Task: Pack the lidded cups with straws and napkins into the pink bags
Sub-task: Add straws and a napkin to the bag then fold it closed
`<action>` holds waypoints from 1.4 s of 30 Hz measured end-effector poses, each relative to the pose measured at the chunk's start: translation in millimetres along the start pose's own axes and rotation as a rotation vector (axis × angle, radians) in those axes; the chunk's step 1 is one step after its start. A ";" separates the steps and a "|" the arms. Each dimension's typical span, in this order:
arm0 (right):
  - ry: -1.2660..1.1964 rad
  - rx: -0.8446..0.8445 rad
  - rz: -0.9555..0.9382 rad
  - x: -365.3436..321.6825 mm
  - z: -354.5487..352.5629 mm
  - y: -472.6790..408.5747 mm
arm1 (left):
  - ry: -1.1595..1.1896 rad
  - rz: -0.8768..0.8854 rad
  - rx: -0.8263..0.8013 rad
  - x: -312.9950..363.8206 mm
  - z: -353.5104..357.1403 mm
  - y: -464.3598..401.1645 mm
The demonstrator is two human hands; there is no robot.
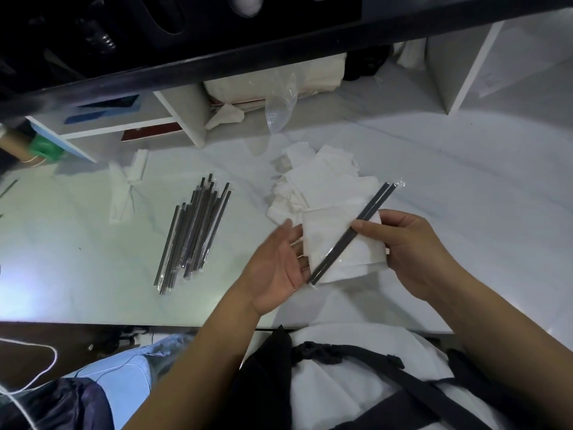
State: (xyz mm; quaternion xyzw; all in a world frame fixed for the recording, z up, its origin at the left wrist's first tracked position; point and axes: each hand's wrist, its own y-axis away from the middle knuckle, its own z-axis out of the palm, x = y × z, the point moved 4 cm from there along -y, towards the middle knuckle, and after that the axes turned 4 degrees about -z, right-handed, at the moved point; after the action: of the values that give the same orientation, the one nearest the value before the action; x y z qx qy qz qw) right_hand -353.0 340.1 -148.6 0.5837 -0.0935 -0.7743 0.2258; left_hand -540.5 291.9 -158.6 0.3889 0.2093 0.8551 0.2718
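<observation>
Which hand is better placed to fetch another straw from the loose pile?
Probably left. The left hand is open and nearer the straw pile; the right hand already holds two wrapped straws against a napkin.

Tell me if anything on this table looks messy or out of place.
Mostly the napkins: a loose, crooked heap, not a stack. The spare straws lie fanned unevenly. A crumpled wrapper sits left of them. Nothing looks spilled or broken.

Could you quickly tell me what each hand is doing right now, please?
Left hand: open, palm up, fingers straight under the folded white paper napkin.
Right hand: pinches that napkin and two dark plastic-wrapped straws together.
</observation>
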 end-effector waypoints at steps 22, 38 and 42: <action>-0.253 0.097 0.112 29.2 3.0 48.9 | -1.135 0.460 0.071 -0.4 19.5 10.4; 0.079 0.585 -0.175 8.5 41.9 143.2 | -0.942 0.090 -0.325 -0.2 40.8 32.4; 0.082 0.790 -0.233 13.7 38.6 195.8 | -0.971 -0.006 -0.539 -31.0 65.3 43.9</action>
State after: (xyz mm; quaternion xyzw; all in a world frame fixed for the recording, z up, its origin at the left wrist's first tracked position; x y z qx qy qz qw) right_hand -345.4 156.8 -68.9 0.6625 -0.3079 -0.6753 -0.1013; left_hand -485.9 248.4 -110.8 0.6545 -0.1649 0.6001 0.4294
